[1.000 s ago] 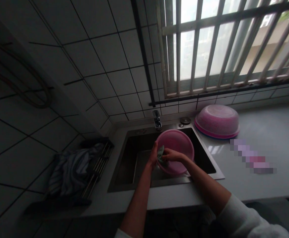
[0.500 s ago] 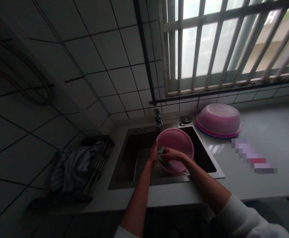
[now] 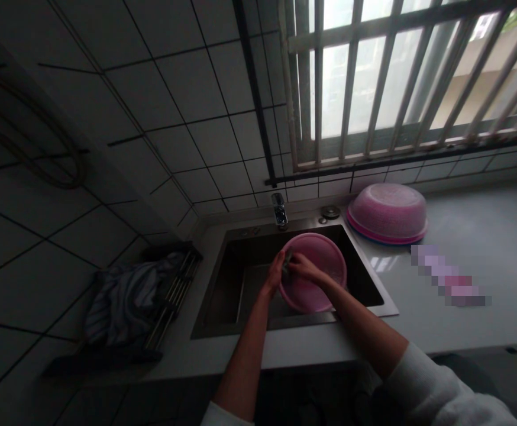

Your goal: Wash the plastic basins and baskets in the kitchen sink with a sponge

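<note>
A pink plastic basin (image 3: 316,247) sits tilted in the steel sink (image 3: 227,290). My left hand (image 3: 275,273) is closed on the basin's left rim, fingers partly out of sight. Inside the basin, my right hand (image 3: 303,267) has its fingers closed on a greenish cloth (image 3: 287,258), pressing it to the left wall beside my left hand. Most of the cloth is hidden by the fingers. A chrome faucet (image 3: 280,210) stands behind the basin.
Upturned pink basins (image 3: 387,210) stand stacked on the counter right of the sink, near a blurred-out item (image 3: 449,277). A striped cloth (image 3: 129,296) lies over a metal rack (image 3: 174,299) on the left. A barred window (image 3: 374,83) is above the counter.
My right hand has moved the cloth slightly up along the basin's left wall, toward the rim. My left hand still holds the basin. The whole view has shifted a little.
</note>
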Action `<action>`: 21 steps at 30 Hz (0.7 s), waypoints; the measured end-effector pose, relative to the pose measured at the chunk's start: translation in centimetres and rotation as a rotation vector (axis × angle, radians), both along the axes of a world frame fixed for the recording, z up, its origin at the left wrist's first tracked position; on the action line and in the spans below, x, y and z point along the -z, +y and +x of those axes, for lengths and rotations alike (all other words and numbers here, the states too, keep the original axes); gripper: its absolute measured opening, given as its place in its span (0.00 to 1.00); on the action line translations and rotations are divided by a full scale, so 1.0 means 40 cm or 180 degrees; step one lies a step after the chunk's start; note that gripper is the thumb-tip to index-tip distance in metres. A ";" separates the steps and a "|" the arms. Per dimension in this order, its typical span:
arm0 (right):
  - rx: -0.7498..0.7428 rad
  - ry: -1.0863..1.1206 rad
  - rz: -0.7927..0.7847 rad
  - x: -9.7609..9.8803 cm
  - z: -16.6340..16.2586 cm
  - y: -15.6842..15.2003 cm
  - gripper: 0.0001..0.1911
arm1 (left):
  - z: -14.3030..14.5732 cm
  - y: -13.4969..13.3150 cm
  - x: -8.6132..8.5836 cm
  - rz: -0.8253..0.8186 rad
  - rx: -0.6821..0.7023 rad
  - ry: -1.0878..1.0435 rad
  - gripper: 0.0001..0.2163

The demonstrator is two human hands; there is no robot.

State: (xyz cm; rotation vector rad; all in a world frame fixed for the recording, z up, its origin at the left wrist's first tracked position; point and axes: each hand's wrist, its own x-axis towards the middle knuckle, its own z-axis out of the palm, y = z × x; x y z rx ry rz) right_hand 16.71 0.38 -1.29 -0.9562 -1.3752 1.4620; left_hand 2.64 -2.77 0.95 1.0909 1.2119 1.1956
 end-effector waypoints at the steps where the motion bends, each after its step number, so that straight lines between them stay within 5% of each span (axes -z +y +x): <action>1: 0.0320 0.0150 -0.0003 -0.003 0.004 0.008 0.10 | 0.003 -0.001 0.002 -0.0033 0.0055 -0.0087 0.32; 5: 0.1887 0.0348 0.0103 -0.002 0.040 0.036 0.14 | 0.026 -0.004 0.000 -0.0126 0.0264 -0.0438 0.33; 9: 0.2333 0.0352 0.0178 -0.004 0.058 0.047 0.16 | 0.043 -0.004 -0.013 -0.0252 0.0441 -0.0690 0.34; 13: 0.1492 0.0460 0.0199 -0.021 0.036 0.038 0.17 | 0.032 -0.002 -0.007 -0.0231 0.0470 -0.0684 0.33; 17: 0.0230 0.0408 0.0360 -0.037 0.005 0.010 0.15 | 0.008 0.005 0.014 -0.0063 -0.0117 0.0031 0.28; 21: 0.0600 0.0460 0.0180 -0.045 0.008 0.012 0.16 | 0.009 0.016 0.023 0.0307 -0.0048 0.0359 0.25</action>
